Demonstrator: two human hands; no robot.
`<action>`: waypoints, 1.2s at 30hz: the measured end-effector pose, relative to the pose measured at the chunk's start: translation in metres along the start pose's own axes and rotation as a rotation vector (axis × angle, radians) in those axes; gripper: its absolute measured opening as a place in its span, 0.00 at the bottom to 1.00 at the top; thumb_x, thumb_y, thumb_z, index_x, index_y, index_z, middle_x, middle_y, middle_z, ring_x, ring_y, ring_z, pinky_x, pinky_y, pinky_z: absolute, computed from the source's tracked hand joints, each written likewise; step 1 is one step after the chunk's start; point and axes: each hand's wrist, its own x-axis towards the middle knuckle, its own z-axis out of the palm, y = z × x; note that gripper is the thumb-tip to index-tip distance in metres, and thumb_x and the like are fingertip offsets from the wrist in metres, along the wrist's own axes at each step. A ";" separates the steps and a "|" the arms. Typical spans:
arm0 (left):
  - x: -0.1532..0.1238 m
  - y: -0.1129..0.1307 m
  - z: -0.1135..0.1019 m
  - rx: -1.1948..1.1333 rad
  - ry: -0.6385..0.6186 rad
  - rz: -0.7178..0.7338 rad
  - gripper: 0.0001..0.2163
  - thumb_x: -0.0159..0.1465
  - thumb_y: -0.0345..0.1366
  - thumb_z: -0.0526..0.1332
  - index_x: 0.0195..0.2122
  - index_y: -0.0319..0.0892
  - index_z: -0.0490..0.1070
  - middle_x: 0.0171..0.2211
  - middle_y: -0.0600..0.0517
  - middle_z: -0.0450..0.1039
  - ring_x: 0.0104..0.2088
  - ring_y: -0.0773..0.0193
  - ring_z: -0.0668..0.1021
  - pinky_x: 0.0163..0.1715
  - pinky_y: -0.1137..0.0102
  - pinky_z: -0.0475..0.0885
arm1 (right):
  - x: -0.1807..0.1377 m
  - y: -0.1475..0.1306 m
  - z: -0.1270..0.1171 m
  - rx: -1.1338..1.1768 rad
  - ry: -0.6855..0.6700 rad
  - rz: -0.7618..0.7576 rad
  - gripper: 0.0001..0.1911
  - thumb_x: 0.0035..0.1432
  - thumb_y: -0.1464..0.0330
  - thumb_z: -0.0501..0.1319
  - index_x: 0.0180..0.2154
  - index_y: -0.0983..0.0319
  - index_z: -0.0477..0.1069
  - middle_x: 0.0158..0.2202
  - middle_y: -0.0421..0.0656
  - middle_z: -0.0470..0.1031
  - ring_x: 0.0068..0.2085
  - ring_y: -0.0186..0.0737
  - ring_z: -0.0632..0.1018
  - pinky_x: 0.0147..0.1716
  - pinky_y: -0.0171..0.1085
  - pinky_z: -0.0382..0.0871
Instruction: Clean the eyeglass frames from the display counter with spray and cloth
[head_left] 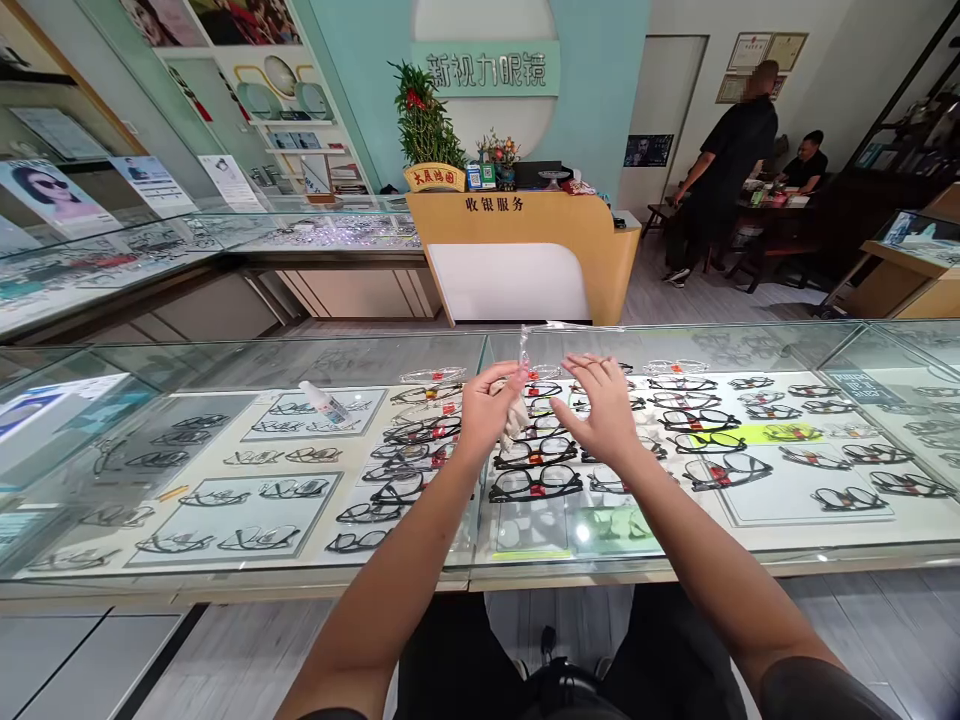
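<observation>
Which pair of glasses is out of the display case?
The clear-framed pair in the left hand, held with a white cloth; the others lie under the glass.

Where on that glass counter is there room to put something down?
The countertop is bare left of the spray bottle and right of the right hand. The frames lie under the glass, not on it. Crowded only mid-counter, where the left hand holds a cloth.
</observation>
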 end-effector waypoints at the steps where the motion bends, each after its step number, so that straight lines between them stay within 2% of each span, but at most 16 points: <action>1: -0.003 0.001 0.003 0.022 -0.030 0.022 0.13 0.62 0.50 0.75 0.38 0.46 0.86 0.49 0.46 0.84 0.52 0.55 0.84 0.55 0.62 0.77 | -0.001 -0.003 0.001 0.044 -0.043 -0.023 0.27 0.69 0.57 0.66 0.65 0.57 0.72 0.65 0.52 0.79 0.67 0.61 0.75 0.73 0.66 0.59; 4: -0.012 0.004 0.011 0.051 -0.098 0.079 0.13 0.61 0.51 0.76 0.36 0.46 0.86 0.49 0.45 0.81 0.53 0.54 0.82 0.57 0.60 0.77 | -0.007 -0.008 0.008 0.133 -0.108 -0.037 0.29 0.70 0.58 0.65 0.68 0.58 0.68 0.64 0.54 0.79 0.65 0.58 0.77 0.70 0.62 0.66; 7: -0.017 0.011 0.015 0.044 -0.158 0.096 0.15 0.59 0.51 0.77 0.36 0.46 0.86 0.50 0.44 0.78 0.54 0.53 0.81 0.56 0.59 0.77 | -0.012 -0.010 0.014 0.209 -0.089 -0.006 0.26 0.70 0.59 0.64 0.65 0.59 0.70 0.61 0.55 0.80 0.62 0.58 0.79 0.64 0.59 0.74; 15: -0.033 0.020 0.008 0.017 -0.176 0.046 0.16 0.59 0.51 0.78 0.38 0.45 0.87 0.48 0.46 0.75 0.52 0.55 0.80 0.56 0.62 0.75 | -0.015 -0.013 0.013 0.468 -0.105 0.040 0.20 0.70 0.56 0.65 0.59 0.57 0.75 0.55 0.52 0.82 0.58 0.56 0.81 0.60 0.56 0.75; 18: -0.044 0.020 0.001 0.033 -0.196 0.048 0.15 0.63 0.52 0.75 0.42 0.46 0.87 0.50 0.45 0.75 0.57 0.54 0.79 0.61 0.61 0.73 | -0.017 -0.017 0.013 0.557 -0.113 0.033 0.17 0.71 0.56 0.65 0.56 0.56 0.78 0.53 0.51 0.83 0.56 0.55 0.81 0.59 0.55 0.75; 21: -0.059 0.027 -0.007 0.085 -0.228 0.057 0.15 0.65 0.50 0.73 0.48 0.48 0.87 0.54 0.44 0.75 0.61 0.52 0.77 0.65 0.60 0.69 | -0.019 -0.022 0.012 0.597 -0.121 0.032 0.17 0.72 0.57 0.65 0.57 0.55 0.78 0.57 0.50 0.83 0.59 0.55 0.81 0.63 0.57 0.72; 25: -0.078 0.043 -0.022 0.121 -0.199 -0.029 0.20 0.68 0.47 0.70 0.59 0.49 0.81 0.58 0.44 0.76 0.58 0.54 0.78 0.61 0.63 0.72 | -0.019 -0.025 0.006 0.602 -0.135 0.030 0.22 0.73 0.58 0.63 0.64 0.52 0.76 0.62 0.48 0.81 0.63 0.53 0.79 0.66 0.56 0.68; 27: -0.087 0.052 -0.037 0.113 -0.145 -0.131 0.22 0.67 0.45 0.70 0.62 0.50 0.78 0.57 0.46 0.76 0.52 0.58 0.79 0.53 0.66 0.75 | -0.017 -0.024 0.003 0.552 -0.103 0.047 0.22 0.73 0.58 0.62 0.65 0.51 0.76 0.60 0.48 0.81 0.62 0.53 0.79 0.66 0.55 0.69; 30: -0.096 0.063 -0.076 0.049 -0.033 -0.258 0.22 0.62 0.38 0.71 0.59 0.50 0.78 0.54 0.49 0.76 0.45 0.63 0.79 0.44 0.71 0.75 | -0.016 -0.020 -0.002 0.437 -0.042 0.057 0.23 0.73 0.56 0.62 0.64 0.51 0.77 0.55 0.47 0.82 0.58 0.53 0.79 0.65 0.56 0.68; 33: -0.100 0.071 -0.130 -0.006 0.089 -0.342 0.28 0.57 0.35 0.71 0.60 0.51 0.76 0.46 0.53 0.76 0.36 0.67 0.77 0.36 0.72 0.74 | -0.016 -0.018 -0.003 0.361 -0.008 0.041 0.22 0.73 0.56 0.62 0.63 0.51 0.79 0.52 0.47 0.81 0.55 0.53 0.79 0.62 0.55 0.70; 36: -0.098 0.073 -0.187 0.071 0.262 -0.340 0.33 0.52 0.36 0.76 0.61 0.48 0.74 0.40 0.53 0.76 0.34 0.65 0.79 0.35 0.72 0.75 | -0.017 -0.019 -0.005 0.322 0.014 0.011 0.21 0.72 0.57 0.63 0.63 0.50 0.79 0.54 0.47 0.81 0.55 0.53 0.78 0.61 0.54 0.71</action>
